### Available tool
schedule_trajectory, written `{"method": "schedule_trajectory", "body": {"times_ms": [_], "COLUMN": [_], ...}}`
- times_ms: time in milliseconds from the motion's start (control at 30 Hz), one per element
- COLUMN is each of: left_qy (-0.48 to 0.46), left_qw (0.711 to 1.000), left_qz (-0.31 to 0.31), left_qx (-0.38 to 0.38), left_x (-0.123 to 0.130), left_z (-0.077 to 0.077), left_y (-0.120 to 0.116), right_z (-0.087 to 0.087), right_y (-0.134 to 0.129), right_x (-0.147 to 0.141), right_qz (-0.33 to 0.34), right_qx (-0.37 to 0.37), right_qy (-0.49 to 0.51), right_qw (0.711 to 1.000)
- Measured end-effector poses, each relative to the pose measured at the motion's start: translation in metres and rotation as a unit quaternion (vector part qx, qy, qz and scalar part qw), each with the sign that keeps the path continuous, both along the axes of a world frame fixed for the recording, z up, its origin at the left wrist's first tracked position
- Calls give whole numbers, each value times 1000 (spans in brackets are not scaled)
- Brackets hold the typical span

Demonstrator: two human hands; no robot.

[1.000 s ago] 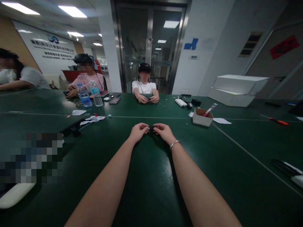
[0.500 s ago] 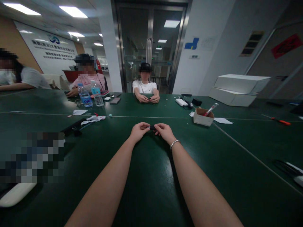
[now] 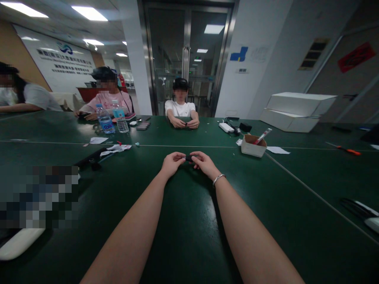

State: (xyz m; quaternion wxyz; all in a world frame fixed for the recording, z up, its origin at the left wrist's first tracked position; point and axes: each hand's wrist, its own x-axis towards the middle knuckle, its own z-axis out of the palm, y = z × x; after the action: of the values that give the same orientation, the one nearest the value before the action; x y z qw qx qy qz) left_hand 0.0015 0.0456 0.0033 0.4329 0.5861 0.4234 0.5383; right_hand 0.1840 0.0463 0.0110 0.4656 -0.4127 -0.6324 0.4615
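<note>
Left hand pinches small dark piece | right hand pinches its other end | gripped, not yet released; finer progress unclear from here

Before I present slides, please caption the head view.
Left hand and right hand hold a small dark object at a green table, an open box to the right.

Head-worn view, facing forward and down, across table

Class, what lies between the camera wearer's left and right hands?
In the head view, a small black object lies between the left hand and the right hand, held by both; it is too small to identify.
</note>
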Motion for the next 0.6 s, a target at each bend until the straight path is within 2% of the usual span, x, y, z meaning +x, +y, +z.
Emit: {"method": "schedule_trajectory", "body": {"times_ms": [67,233,367,467,600], "left_qy": [-2,-1,-1,-1,-7], "left_qw": [1000,1000,1000,1000,1000], "left_qz": [7,-4,7,7,13], "left_qx": [0,4,-4,-6,-1], "left_x": [0,1,2,2,2], "left_z": [-1,0,2,1,0], "left_y": [1,0,-2,-2,0], "right_z": [0,-1,-3,-6,-8], "right_y": [0,1,2,4,5], "right_x": [1,-1,-1,0,0], "right_qz": [11,-33,-28,-44,-17], "right_qx": [8,-21,6,-12,0], "right_qy": [23,-8,24,18,14], "right_qw": [1000,999,999,999,1000]}}
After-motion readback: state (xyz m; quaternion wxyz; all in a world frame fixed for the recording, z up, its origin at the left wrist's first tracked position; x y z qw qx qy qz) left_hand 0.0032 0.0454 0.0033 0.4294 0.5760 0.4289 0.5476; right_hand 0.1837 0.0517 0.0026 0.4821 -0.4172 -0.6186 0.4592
